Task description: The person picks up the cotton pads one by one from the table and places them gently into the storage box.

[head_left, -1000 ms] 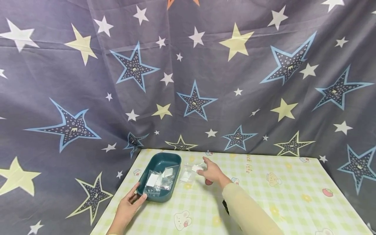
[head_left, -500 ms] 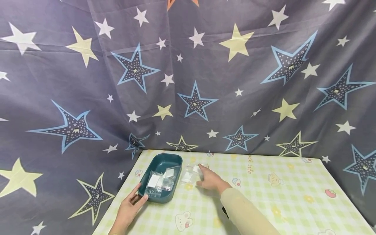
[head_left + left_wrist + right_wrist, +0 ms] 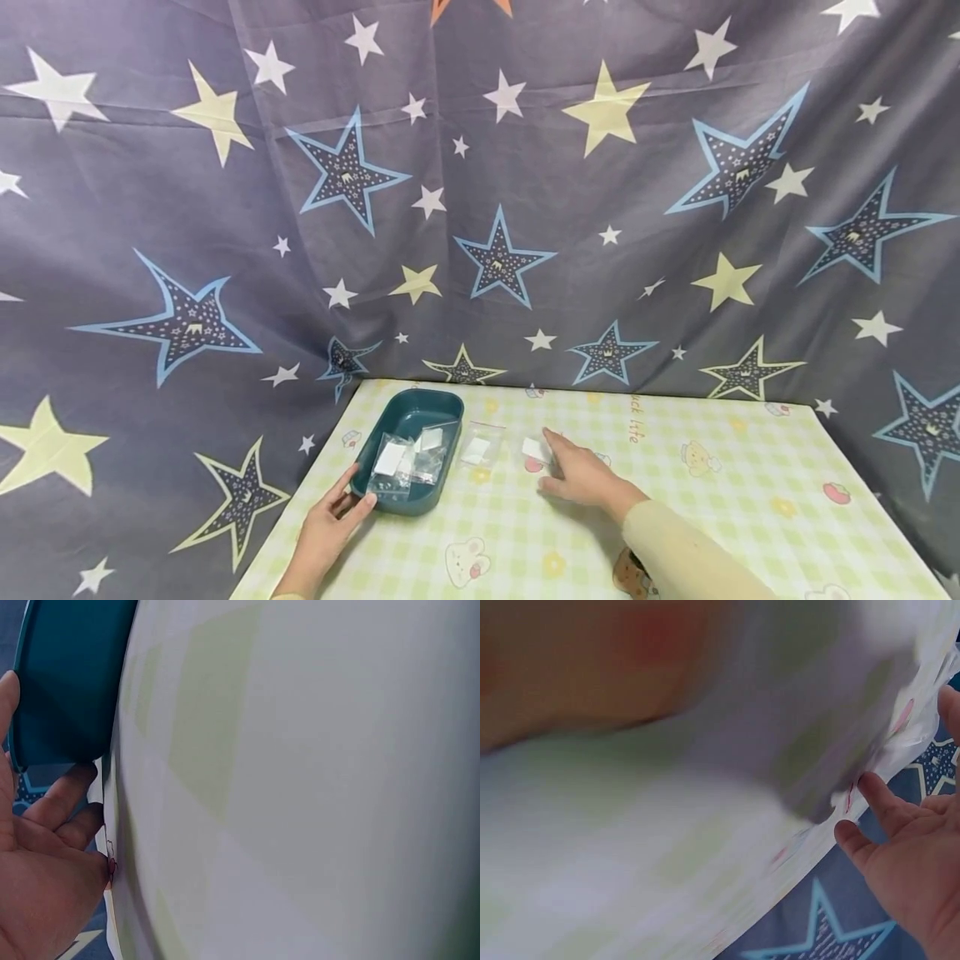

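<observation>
At the table's left stands a dark teal plastic bin, with clear zip bags holding white pieces inside it. My left hand grips its near left corner, thumb at the front and fingers along the side; the left wrist view shows the hand by the bin wall. Right of the bin, a clear bag with a white piece lies flat. Further right, another bag's white piece shows at the fingertips of my right hand. That hand's fingers are extended, with the thumb apart.
A tablecloth with green checks and cartoon prints covers the table. Behind the back edge hangs a dark curtain patterned with stars. A brown printed figure shows under my right sleeve.
My right hand has moved right and slightly nearer, and the second bag has shifted with it, apart from the first. The left hand and bin have stayed put.
</observation>
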Demonstrator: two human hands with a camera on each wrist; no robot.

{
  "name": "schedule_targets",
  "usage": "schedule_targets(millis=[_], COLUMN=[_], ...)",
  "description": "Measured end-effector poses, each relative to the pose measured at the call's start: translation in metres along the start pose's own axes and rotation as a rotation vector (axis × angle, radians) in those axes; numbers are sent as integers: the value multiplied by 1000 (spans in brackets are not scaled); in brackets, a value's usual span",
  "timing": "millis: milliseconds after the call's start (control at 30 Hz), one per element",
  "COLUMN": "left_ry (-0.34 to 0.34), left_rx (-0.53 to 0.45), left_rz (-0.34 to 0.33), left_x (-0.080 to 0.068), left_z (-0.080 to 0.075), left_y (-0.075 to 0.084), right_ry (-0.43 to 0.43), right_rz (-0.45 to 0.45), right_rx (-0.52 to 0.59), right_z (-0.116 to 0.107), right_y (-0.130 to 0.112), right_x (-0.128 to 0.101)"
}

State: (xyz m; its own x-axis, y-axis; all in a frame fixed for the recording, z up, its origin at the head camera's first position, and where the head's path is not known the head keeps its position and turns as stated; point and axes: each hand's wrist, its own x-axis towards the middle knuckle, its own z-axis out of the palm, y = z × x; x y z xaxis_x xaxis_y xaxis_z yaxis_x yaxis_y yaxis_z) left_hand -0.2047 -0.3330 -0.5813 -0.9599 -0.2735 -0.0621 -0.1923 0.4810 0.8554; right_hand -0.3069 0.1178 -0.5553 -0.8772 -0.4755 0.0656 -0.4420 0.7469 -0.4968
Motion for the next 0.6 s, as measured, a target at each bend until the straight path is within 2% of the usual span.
schedule_targets(millis=[200,333,467,600], left_ry=[-13,-29,-45,-48], left_rx=[11,19,28,36], left_rz=[2,-15,-31,-31], left_x=[4,4,5,8], left_z=[2,-1,-3,-2], left_y=[0,1,-1,-4], right_ry=[-35,-89,-111,-50], right_rz=[59,62,50,14], right_rx=[14,47,71,18], right_z=[-23,-32,-38,-40], right_y=[23,24,19,24], right_x=[-55,-84,-95,-86])
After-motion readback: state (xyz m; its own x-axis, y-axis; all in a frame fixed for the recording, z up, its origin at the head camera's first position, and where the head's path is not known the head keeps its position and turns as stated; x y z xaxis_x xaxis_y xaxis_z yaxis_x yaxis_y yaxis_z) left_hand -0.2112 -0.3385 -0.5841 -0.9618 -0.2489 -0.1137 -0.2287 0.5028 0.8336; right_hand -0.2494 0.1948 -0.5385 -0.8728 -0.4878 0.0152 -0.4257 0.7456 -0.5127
